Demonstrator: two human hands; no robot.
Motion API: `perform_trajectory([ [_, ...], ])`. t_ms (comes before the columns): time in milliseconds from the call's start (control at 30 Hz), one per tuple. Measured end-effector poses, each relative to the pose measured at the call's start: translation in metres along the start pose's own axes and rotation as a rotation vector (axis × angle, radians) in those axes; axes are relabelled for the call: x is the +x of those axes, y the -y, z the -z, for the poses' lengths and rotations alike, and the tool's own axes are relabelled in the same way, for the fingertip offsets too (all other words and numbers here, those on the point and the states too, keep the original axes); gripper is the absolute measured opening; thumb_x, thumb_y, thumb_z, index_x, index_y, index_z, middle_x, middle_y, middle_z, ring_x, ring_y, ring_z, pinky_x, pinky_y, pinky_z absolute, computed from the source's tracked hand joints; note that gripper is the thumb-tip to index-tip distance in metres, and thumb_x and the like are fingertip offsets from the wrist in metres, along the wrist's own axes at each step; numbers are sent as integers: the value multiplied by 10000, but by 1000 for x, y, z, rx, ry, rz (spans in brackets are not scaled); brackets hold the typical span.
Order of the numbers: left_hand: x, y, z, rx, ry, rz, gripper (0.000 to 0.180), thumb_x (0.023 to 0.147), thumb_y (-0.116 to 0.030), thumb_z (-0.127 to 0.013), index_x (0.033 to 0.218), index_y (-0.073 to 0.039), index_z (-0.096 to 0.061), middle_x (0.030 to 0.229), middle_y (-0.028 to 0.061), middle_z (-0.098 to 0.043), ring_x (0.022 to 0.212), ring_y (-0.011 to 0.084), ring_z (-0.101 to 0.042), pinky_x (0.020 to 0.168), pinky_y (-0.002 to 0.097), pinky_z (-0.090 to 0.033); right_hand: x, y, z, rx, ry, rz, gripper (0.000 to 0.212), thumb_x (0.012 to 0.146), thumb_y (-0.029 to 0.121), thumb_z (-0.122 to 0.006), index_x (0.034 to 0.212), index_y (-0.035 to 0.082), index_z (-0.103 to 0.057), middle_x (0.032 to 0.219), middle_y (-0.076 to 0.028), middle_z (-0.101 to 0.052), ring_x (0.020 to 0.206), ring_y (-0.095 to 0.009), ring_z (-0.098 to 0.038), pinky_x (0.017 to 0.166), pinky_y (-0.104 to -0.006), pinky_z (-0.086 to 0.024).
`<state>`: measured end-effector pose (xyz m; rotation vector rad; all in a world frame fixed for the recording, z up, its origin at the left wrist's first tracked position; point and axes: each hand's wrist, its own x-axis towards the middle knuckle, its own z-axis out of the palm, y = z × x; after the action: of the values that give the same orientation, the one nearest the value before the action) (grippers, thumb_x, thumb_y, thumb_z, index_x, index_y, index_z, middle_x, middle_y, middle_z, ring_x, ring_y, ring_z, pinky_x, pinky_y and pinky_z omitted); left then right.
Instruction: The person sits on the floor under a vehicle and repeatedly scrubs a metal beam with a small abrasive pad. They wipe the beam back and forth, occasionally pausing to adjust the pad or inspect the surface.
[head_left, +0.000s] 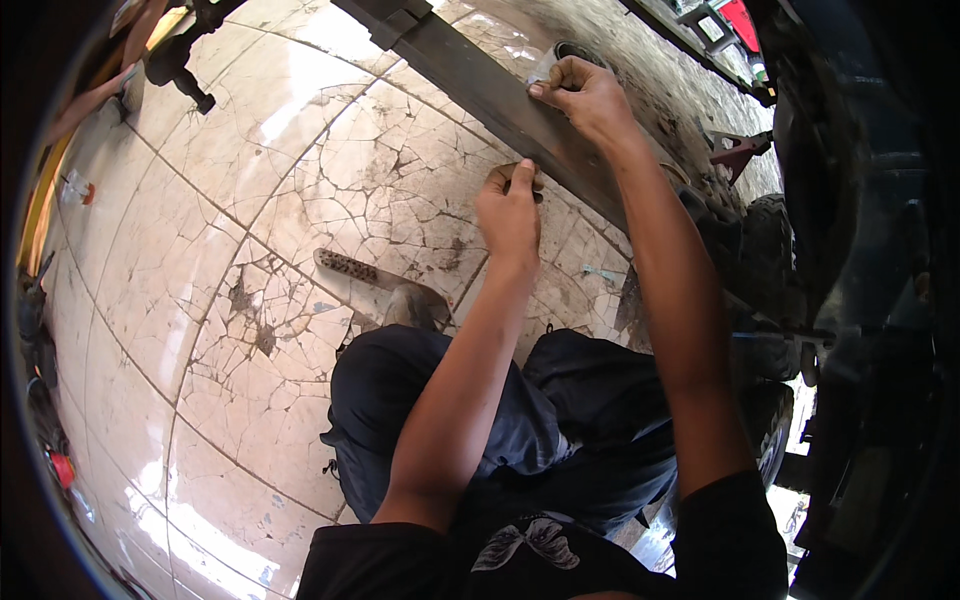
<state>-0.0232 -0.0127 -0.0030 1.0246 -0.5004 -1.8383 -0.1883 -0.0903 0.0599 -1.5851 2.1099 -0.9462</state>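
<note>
My left hand (510, 215) is closed, thumb pressed over curled fingers, above the near edge of a long dark metal beam (480, 85). Something small and dark shows at its fingertips, too little to name. Beyond the beam's far side, my right hand (592, 98) pinches with thumb and forefinger. A small translucent whitish piece (543, 68) shows at those fingertips. Just behind that hand is a dark round-rimmed object (580, 52), partly covered by the fingers.
Cracked pale tiles (330, 180) cover the floor. A studded, sole-like strip (347, 266) lies by my left knee. A maroon metal stand (740, 150) and dark vehicle parts line the right side. Another person's arm (95, 105) appears at upper left, near a small clear container (78, 190).
</note>
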Motion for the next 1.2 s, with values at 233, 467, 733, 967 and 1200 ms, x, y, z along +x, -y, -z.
perform_trajectory([
  [233,-5,-16,11,-113,-17,-13,225,1025,-187,-673,929,10,-721,814,42,-667,745,115,-546,727,297,-449,-44,-25,34,234,73,-19,262,836,204,-911,844,70,-685,803,28,-706,796,-71,-614,754,-285,-502],
  [467,-1,10,0,-52,-9,-36,194,1017,-201,-679,970,-19,-728,846,44,-679,768,130,-575,760,296,-469,-12,29,-4,-136,-33,10,231,864,119,-887,837,59,-666,834,24,-703,815,-76,-642,786,-248,-506],
  [733,-4,-12,15,-136,-11,-33,199,1023,-203,-676,967,-20,-729,831,37,-680,762,125,-579,755,288,-467,-33,-8,24,-62,-9,-51,273,825,235,-919,866,75,-701,853,-13,-751,828,-113,-667,815,-298,-513],
  [967,-3,11,4,-11,-51,-14,225,1026,-186,-669,921,7,-715,804,38,-670,737,115,-543,714,283,-436,-8,33,0,-110,-41,-58,255,839,187,-907,842,70,-681,810,17,-697,785,-90,-616,759,-274,-487],
  [1200,1,-6,22,-64,-44,-31,197,1022,-207,-665,991,-26,-735,863,43,-682,794,145,-597,793,305,-484,-22,2,12,-73,15,-9,301,766,286,-954,871,93,-749,806,3,-742,734,-128,-646,738,-297,-521],
])
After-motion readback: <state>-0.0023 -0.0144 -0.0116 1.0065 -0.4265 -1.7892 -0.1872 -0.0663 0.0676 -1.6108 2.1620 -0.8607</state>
